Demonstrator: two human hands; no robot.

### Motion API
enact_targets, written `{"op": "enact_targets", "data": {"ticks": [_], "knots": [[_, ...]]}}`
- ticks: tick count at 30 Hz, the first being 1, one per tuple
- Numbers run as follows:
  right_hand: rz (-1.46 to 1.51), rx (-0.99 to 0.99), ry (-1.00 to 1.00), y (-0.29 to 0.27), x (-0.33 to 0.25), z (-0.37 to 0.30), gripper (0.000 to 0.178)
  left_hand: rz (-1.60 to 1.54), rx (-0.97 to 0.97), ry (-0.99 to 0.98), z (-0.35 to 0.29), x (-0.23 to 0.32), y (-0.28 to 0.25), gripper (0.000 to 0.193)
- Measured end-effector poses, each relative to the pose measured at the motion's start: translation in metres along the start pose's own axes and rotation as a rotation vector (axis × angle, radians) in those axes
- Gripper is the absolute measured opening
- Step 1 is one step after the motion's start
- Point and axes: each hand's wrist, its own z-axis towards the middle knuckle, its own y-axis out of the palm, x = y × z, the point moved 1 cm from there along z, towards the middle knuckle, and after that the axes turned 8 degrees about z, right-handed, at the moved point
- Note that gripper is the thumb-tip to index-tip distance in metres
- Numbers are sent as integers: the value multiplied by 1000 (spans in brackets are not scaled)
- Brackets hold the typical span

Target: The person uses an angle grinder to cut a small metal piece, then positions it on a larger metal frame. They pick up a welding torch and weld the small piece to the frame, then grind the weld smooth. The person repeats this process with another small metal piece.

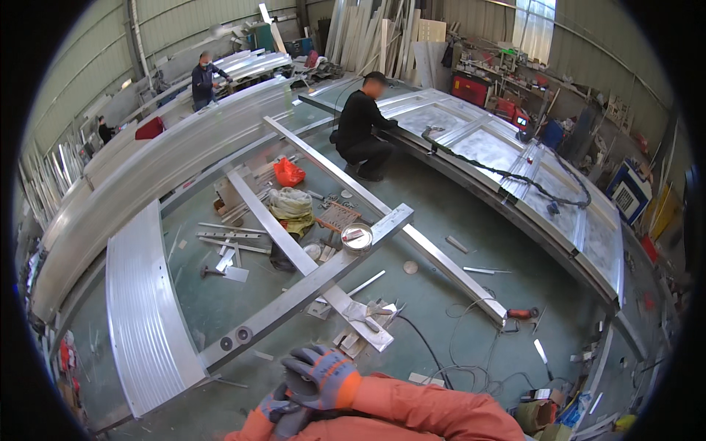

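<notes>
Both my hands wear grey gloves with orange cuffs and are close together at the lower middle. My right hand (323, 376) is closed around a dark, rounded tool part. My left hand (273, 404) lies lower and to the left, its fingers bent around the same grey-black handheld tool (294, 422). Much of that tool is hidden by the gloves, so its exact kind is unclear. Beyond my hands, a long metal beam (301, 289) runs diagonally, with two black discs (235, 339) on its near end. A round tin (357, 237) sits on its far part.
Crossing bars (441, 272) stretch over the green floor. A pair of work gloves (365, 316) lies on one bar end. An orange-handled power tool (523, 314) and loose cables rest rightward. A person in black (360, 128) crouches beside a panelled frame (485, 147). Ribbed sheet (151, 301) stands left.
</notes>
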Motion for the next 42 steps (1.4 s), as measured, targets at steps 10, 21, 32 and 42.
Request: {"op": "enact_targets", "data": {"ticks": [10,21,32,42], "knots": [[149,-234,-206,-98,51,3,110,4,-37,47,51,-1,27,102],[311,-341,-495,-156,223,29,120,-11,186,18,174,60,124,100],[352,-404,-628,-229,278,53,119,84,218,-62,272,104,170,100],[291,-245,-404,-256,281,23,103,198,264,-38,282,68,156,101]]}}
